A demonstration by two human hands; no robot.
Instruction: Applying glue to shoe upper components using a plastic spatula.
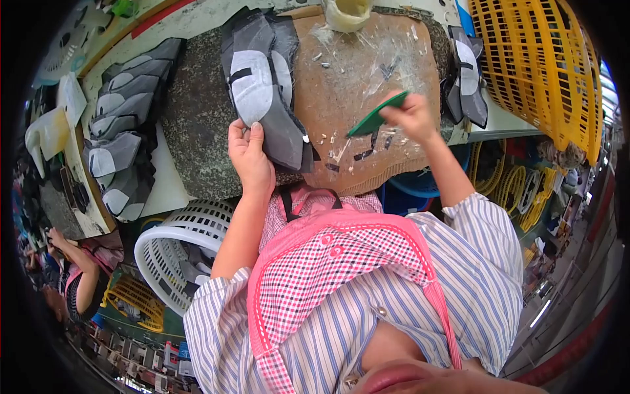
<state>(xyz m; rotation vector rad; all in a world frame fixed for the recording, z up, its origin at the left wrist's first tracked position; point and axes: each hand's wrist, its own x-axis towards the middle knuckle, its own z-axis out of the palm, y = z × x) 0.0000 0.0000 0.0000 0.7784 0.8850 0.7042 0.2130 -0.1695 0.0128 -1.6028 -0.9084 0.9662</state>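
My left hand (252, 155) is closed on the lower edge of a grey fabric piece (252, 85), its thumb on top. White patches and a short black strip mark the piece, which looks like a shoe upper. It lies on a stack of similar pieces, partly hidden beneath. Over a glue-smeared cardboard sheet (367, 72), my right hand (412, 119) grips a flat green scraper-like piece (378, 114), tilted above the board; the hand is slightly blurred. Small black strips (333, 167) and white crumbs are scattered on the cardboard.
A glue-crusted pot (348, 14) stands at the cardboard's far edge. Overlapping grey pieces (121, 108) lie at the left, more (466, 72) at the right. A yellow basket (525, 59) rises at the right; a white basket (177, 240) sits below. Another person's arm (79, 269) shows far left.
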